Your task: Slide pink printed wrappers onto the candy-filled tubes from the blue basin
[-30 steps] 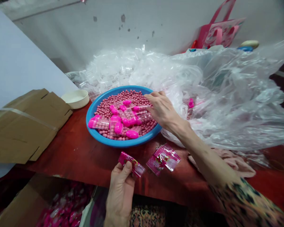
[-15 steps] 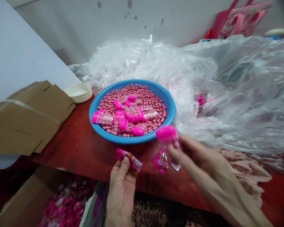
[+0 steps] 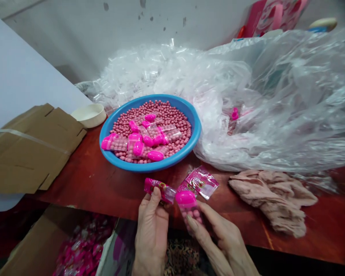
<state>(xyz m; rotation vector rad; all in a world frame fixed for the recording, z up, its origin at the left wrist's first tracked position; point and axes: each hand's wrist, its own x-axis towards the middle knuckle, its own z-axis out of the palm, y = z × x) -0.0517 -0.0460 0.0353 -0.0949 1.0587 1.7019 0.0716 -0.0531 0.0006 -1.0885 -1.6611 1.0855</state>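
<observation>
My left hand (image 3: pixel 152 226) pinches a small pink printed plastic sleeve (image 3: pixel 160 190), partly see-through at its right end. Close beside it, my right hand (image 3: pixel 218 234) grips a clear container (image 3: pixel 191 211) of pink candy balls, its bright pink cap pointing up toward the sleeve. I cannot tell whether the two touch. Behind the hands lie more flat pink sleeves (image 3: pixel 202 182) on the red table. A blue basin (image 3: pixel 149 167) beyond them holds loose pink balls (image 3: pixel 161 109), with several pink-capped filled containers (image 3: pixel 156 155) on top.
Clear plastic bags (image 3: pixel 276 126) heap up behind and right of the basin. A crumpled cloth (image 3: pixel 276 199) lies at right on the red table (image 3: pixel 103 188). Folded cardboard (image 3: pixel 31 149) and a white bowl (image 3: pixel 89 116) stand left. Below the edge, a box holds pink wrapped packs (image 3: pixel 80 245).
My right hand has moved left and down, bringing the capped container next to the sleeve in my left hand. The view has shifted slightly right.
</observation>
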